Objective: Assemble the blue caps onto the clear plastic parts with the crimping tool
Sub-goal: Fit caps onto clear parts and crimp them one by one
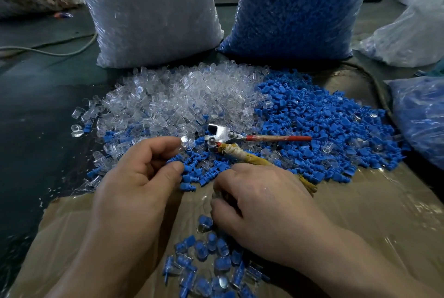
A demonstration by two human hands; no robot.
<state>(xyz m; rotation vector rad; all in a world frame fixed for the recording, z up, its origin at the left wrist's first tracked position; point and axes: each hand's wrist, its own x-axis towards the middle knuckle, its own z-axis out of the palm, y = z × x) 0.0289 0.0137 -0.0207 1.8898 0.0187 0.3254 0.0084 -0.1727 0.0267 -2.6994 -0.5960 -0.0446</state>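
The right hand (259, 204) gripped the cloth-wrapped handle of the crimping tool (223, 137), which lay where the clear plastic parts (182, 96) met the blue caps (319, 125), while the left hand (141, 173) touched one clear part at a fingertip, its grip impossible to tell.

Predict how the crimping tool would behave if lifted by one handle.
The crimping tool has a metal head, so probably stiff and front-heavy. Its handles splay from a pivot, so the red handle may swing. The cloth-wrapped handle likely resists slipping.
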